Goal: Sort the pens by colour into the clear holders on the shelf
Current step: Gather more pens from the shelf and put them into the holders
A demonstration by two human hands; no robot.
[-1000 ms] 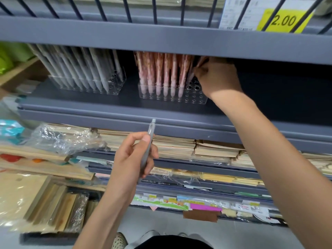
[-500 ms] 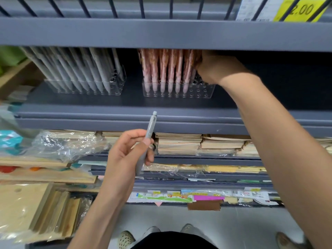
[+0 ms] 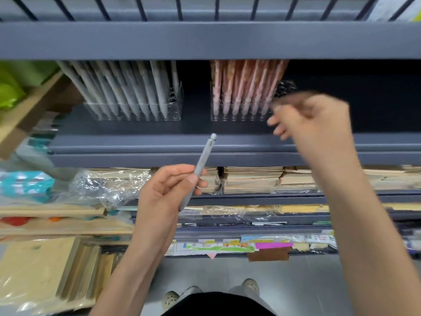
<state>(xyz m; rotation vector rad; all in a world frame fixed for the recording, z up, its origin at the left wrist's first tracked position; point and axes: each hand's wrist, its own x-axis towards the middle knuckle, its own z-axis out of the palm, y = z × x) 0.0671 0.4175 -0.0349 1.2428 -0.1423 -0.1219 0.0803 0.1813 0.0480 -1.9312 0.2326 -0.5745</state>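
Note:
My left hand grips a grey pen below the shelf edge, its cap end pointing up and right. On the shelf stand two clear holders. The left holder is packed with several grey pens. The right holder carries several pink pens. My right hand is blurred in front of the right holder's right end, fingers loosely curled, nothing visible in it.
A dark grey shelf beam runs just above the holders. Below are stacks of notebooks, crinkled plastic wrap and wooden boards at the left. My shoes show on the grey floor.
My right hand has pulled back out of the shelf from behind the pink pens and dropped lower. The left hand still holds the grey pen, tilted a little more to the right.

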